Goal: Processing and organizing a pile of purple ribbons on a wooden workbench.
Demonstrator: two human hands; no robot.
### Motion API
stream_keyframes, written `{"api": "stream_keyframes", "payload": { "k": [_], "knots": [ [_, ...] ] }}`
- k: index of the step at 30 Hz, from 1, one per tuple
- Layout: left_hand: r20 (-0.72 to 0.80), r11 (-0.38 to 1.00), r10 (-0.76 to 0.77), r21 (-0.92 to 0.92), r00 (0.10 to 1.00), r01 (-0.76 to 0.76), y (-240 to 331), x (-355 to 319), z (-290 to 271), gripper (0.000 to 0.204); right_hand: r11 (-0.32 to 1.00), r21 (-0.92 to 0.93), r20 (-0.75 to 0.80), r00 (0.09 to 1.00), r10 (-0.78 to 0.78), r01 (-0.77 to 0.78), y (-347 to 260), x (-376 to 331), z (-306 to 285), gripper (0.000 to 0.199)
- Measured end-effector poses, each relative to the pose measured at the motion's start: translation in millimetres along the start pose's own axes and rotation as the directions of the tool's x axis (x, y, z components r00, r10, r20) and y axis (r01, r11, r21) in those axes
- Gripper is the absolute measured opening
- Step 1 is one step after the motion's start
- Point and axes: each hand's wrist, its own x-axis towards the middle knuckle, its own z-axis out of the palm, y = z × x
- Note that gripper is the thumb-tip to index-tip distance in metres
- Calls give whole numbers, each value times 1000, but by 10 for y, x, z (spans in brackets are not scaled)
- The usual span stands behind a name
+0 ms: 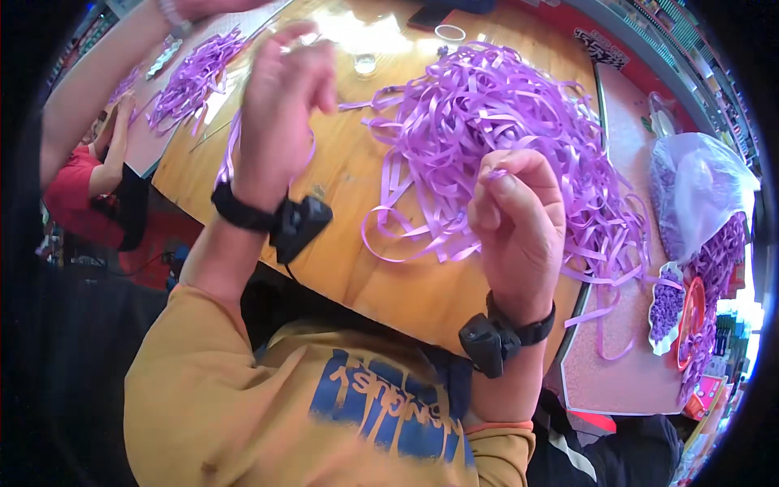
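Observation:
A big tangle of purple ribbon strips (503,122) lies on the wooden table (349,170). My right hand (519,219) is raised over the near side of the pile, fingers curled, pinching a small bit of purple ribbon (496,173) at the fingertips. My left hand (280,122) is lifted above the table's left part with its back to the camera; a purple ribbon strip (229,154) loops around it and hangs down by the wrist. Both wrists carry black bands with small black devices.
Another person's arm (97,73) reaches in at the top left over a smaller purple ribbon pile (191,77). A clear plastic bag (698,187) with purple pieces, a tray of purple bits (667,308) and a red dish (695,312) sit at the right. A small glass (365,63) stands far back.

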Motion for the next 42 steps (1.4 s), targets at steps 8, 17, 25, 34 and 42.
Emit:
{"api": "stream_keyframes", "payload": {
  "k": [8,17,25,34,42],
  "knots": [
    [587,964,-32,231,809,-129,-14,-443,351,13,975,-221,-37,999,-29,21,109,-51,103,7],
    [593,966,-32,226,805,-128,-212,-402,194,10,871,-475,48,992,-118,127,258,29,65,17],
    [562,973,-50,214,825,-87,-245,-402,178,10,754,-631,63,981,-184,182,344,38,53,19],
    [528,961,20,225,849,-162,-256,-428,211,9,629,-734,137,963,-233,256,353,25,31,20],
    [495,950,59,239,867,-201,-268,-425,197,8,722,-682,13,990,-142,112,356,28,85,17]
  ]
}}
